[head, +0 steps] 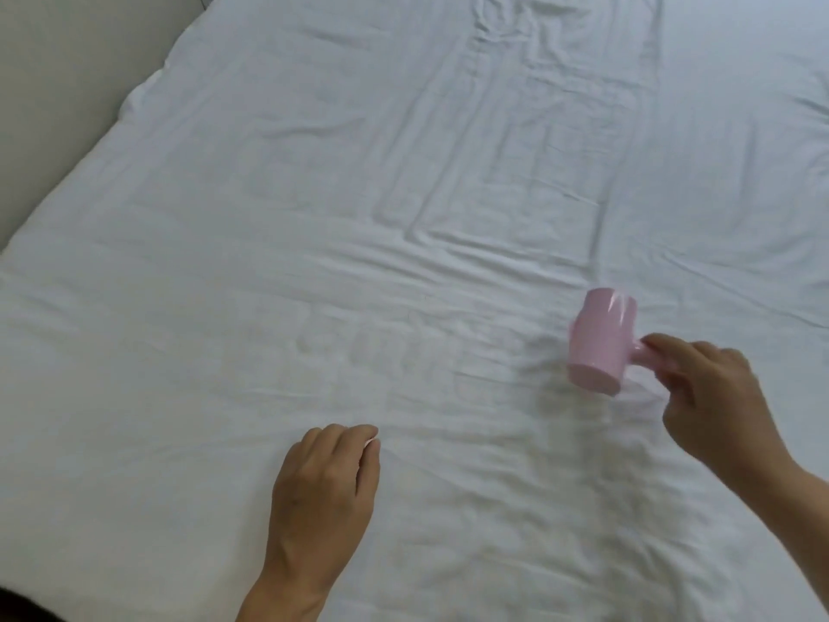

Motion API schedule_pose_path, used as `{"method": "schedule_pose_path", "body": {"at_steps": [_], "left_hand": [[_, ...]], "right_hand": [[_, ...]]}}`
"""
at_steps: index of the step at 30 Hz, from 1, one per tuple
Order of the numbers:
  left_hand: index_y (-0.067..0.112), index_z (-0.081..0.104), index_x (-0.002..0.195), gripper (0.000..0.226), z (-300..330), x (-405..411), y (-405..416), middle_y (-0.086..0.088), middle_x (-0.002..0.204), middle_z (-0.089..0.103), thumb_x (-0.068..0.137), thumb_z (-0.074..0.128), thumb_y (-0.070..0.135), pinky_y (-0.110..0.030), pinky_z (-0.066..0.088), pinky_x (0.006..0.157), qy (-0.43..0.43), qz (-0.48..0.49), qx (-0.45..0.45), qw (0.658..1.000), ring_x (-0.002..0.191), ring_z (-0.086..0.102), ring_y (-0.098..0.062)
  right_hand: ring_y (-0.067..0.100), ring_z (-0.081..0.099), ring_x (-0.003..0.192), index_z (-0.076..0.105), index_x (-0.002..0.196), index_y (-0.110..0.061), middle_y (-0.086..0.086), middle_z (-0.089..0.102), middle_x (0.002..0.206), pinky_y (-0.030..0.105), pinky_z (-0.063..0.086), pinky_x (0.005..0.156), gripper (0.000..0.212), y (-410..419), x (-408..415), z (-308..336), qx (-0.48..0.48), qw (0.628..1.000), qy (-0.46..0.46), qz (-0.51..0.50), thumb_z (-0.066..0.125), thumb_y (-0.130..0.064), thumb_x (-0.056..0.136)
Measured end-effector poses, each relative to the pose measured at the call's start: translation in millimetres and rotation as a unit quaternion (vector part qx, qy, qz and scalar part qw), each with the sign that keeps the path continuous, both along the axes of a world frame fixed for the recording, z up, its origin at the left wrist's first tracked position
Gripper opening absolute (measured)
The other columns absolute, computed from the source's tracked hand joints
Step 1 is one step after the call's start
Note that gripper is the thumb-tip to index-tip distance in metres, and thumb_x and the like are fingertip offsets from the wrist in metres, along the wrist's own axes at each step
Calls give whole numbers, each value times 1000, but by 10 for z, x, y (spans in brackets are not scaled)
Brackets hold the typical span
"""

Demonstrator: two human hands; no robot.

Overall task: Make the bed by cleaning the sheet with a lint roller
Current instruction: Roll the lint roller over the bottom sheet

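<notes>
A white, wrinkled sheet (359,217) covers the bed and fills most of the view. My right hand (713,397) grips the short handle of a pink lint roller (599,341) at the right; the roller's drum is just above or on the sheet, and which one I cannot tell. My left hand (323,482) rests on the sheet near the front, fingers curled, pinching a small pale bit at the fingertips that is too small to identify.
A beige padded surface (67,83), wall or headboard, borders the bed along its left edge. Deeper creases run across the sheet's far middle (516,60) and in front of the roller.
</notes>
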State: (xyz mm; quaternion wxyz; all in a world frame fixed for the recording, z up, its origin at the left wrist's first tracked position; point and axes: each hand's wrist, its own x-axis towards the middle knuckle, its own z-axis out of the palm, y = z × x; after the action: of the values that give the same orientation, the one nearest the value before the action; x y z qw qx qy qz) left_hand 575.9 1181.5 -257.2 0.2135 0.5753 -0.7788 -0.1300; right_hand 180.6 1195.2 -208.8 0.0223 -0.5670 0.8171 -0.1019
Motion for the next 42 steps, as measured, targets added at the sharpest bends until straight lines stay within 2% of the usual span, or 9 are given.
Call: {"method": "schedule_pose_path", "body": {"at_steps": [6, 10, 16, 22, 26, 29, 32, 36, 42], "left_hand": [[20, 73, 116, 45, 111, 0, 103, 2, 120, 71, 93, 42, 43, -39, 60, 79, -103, 18, 94, 990, 104, 67, -22], [21, 78, 112, 47, 13, 30, 42, -1, 121, 73, 90, 44, 44, -40, 60, 76, -143, 9, 137, 980, 95, 70, -25], [22, 77, 106, 40, -99, 69, -28, -1, 116, 73, 89, 47, 42, -39, 57, 69, -114, -17, 110, 987, 84, 66, -24], [26, 80, 99, 46, -168, 186, -150, 1, 112, 73, 73, 48, 46, -34, 44, 70, -129, -103, 120, 979, 85, 50, -21], [32, 72, 117, 43, -20, 640, -571, 7, 128, 64, 82, 57, 51, -26, 57, 82, 4, -92, 112, 989, 100, 65, -16], [18, 59, 139, 52, 68, 1220, -1248, -8, 146, 54, 92, 68, 39, -43, 48, 105, -21, 78, 74, 994, 130, 53, -31], [18, 23, 161, 89, 132, 1715, -1981, -12, 171, 10, 93, 62, 59, -50, 15, 125, -93, 131, 190, 969, 157, 8, -36], [29, -34, 155, 142, -10, 1901, -2403, -11, 159, -45, 69, 64, 87, -57, -19, 121, -170, 65, 367, 913, 145, -42, -38], [18, -58, 132, 170, -19, 1812, -2489, -24, 137, -61, 50, 69, 95, -70, -19, 112, -208, 37, 451, 867, 132, -49, -53]], "right_hand": [[30, 53, 62, 63, 114, -24, -1, 54, 76, 33, 44, 50, 45, 402, 913, -97, 65, 993, -67, 69, 76, -2, 77], [22, 45, 58, 59, 120, -27, -4, 45, 73, 26, 34, 47, 37, 105, 1142, -221, 45, 990, -98, 88, 70, -13, 87], [27, 41, 58, 58, 111, -20, -1, 39, 71, 31, 30, 52, 14, -1023, 1865, -207, 48, 986, -75, 143, 53, -22, 99], [32, 52, 80, 60, 119, -17, 2, 46, 86, 33, 34, 66, 24, -2475, 2748, -261, 47, 985, -86, 143, 46, -17, 99], [31, 53, 81, 60, 113, -15, 3, 49, 87, 30, 33, 62, 21, -3182, 3167, -239, 68, 984, -105, 123, 48, -11, 96], [29, 47, 77, 59, 112, -16, 5, 52, 87, 31, 31, 61, 19, -3289, 3249, -220, 67, 985, -102, 123, 46, -13, 97], [31, 45, 71, 57, 108, -11, 5, 44, 77, 33, 32, 61, 15, -2930, 3119, -192, 40, 985, -113, 122, 47, -17, 99], [24, 44, 56, 60, 123, -19, -1, 44, 71, 32, 38, 49, 27, -1782, 2776, -189, 32, 991, -91, 92, 58, -22, 97], [20, 45, 47, 69, 122, -22, -4, 53, 72, 27, 42, 42, 44, -150, 2427, -107, 58, 989, -126, -43, 73, -8, 80]]}}
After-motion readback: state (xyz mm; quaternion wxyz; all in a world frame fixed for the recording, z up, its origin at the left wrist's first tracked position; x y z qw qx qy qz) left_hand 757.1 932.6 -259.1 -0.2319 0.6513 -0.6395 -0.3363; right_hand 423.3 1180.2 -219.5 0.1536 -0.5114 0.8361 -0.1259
